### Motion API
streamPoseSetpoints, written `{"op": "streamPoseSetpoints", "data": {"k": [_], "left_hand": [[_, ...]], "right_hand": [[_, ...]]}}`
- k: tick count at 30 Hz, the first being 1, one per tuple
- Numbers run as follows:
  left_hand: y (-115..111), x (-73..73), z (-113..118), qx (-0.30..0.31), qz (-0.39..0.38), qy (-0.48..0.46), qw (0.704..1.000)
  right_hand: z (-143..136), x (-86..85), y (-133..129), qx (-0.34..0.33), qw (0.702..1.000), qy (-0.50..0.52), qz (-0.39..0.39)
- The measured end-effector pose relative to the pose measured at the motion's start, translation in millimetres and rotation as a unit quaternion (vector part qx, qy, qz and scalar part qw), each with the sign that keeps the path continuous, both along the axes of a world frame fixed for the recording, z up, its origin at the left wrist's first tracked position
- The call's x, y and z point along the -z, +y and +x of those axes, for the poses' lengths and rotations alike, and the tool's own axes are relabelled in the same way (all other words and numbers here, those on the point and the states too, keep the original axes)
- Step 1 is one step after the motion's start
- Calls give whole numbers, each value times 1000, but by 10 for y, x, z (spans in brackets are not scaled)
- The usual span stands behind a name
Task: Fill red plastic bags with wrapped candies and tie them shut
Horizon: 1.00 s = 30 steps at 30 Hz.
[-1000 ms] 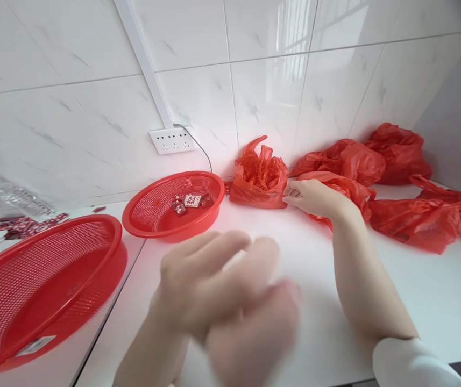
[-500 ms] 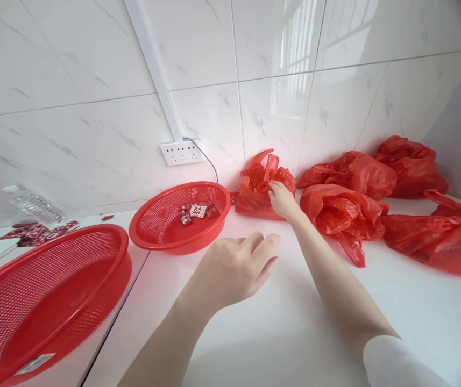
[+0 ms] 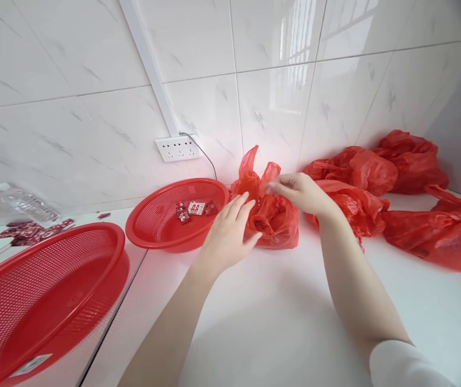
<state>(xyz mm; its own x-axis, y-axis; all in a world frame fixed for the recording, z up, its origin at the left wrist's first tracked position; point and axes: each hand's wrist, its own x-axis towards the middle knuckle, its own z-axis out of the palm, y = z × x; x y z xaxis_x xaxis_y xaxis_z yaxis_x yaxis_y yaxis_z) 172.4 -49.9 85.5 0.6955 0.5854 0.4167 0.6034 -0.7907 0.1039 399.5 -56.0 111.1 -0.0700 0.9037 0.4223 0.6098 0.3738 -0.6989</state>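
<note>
In the head view a red plastic bag stands on the white table between my two hands, its top loose and its handles sticking up. My right hand pinches a handle of this bag between thumb and fingers. At the bag's left side, my left hand is open with fingers spread; whether it touches the plastic I cannot tell. What lies inside the bag is hidden. Just left of my left hand is a round red basket holding several small red packets and a white card.
Several more red bags lie along the right side. A larger red basket stands at the left, with a clear bottle and red packets behind it. A socket strip with a cable is on the tiled wall.
The bag has come nearer to me, and its handles stand higher. My left hand has moved up to its side and its fingers have spread.
</note>
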Motion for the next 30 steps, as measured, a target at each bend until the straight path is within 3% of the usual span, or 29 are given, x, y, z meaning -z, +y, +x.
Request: {"op": "streamPoseSetpoints", "data": {"k": [3,5,8,10,16,22,24,27,30], "left_hand": [[98,216,73,46,-63,77,994],[123,342,111,52,-126,147,980],[131,457,141,45,-162,196,966],[138,482,141,37,-162,192,967],[148,431,118,35,-189,173,966],[108,404,156,-29,-32,46,998],[116,414,172,-27,-19,8,999],[160,409,182,14,-109,-64,992],[248,385,163,-7,-236,-237,942]], "right_hand": [[-133,106,78,46,998,-34,32],[-201,224,170,86,985,-139,-55],[-225,348,278,158,934,-266,-177],[-176,353,298,174,923,-282,-197],[63,140,122,143,938,-280,-144],[55,-1,-28,10,958,-244,-151],[7,-13,-31,-29,970,-211,-120],[-66,-10,-14,-65,982,-169,-60],[-129,18,13,-112,978,-167,-63]]}}
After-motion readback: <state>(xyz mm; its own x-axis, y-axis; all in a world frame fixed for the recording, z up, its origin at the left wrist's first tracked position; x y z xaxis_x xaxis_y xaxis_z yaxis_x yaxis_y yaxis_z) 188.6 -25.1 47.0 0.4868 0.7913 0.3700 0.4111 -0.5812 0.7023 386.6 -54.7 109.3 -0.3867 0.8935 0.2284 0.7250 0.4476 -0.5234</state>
